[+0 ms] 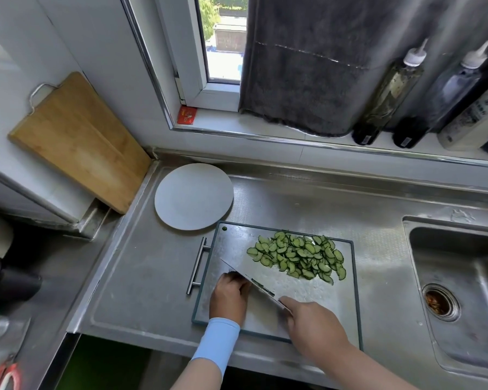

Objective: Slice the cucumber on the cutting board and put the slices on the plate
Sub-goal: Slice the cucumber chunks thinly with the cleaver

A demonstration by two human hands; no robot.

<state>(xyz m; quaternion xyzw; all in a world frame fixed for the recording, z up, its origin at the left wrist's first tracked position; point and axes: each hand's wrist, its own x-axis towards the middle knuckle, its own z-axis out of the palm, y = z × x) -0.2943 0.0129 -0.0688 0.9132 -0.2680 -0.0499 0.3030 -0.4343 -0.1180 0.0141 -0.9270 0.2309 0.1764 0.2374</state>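
- Gripping the knife (261, 287), the right hand (313, 325) has its fingers wrapped round the handle, which is hidden beneath the hand, and one finger reaches forward onto the top of the blade.
- The blade runs at a slant across the near left part of the cutting board (333, 305), its tip pointing away and to the left.
- The left hand (230, 295), in a pale blue sleeve (217, 342), rests on the board just left of the blade, fingers curled under and knuckles against the steel; I cannot tell whether they pinch anything.
- The cucumber slices (299, 258) lie in a loose heap of half-moons on the far right part of the board, apart from the knife and both hands.
- The plate (193, 197), round and pale, sits on the steel counter (141, 291) at the board's far left corner, its rim touching or just beside that corner, and it holds no slices.
- A sink (462, 277) lies to the right, and a wooden board (79, 139) leans against the wall on the left.
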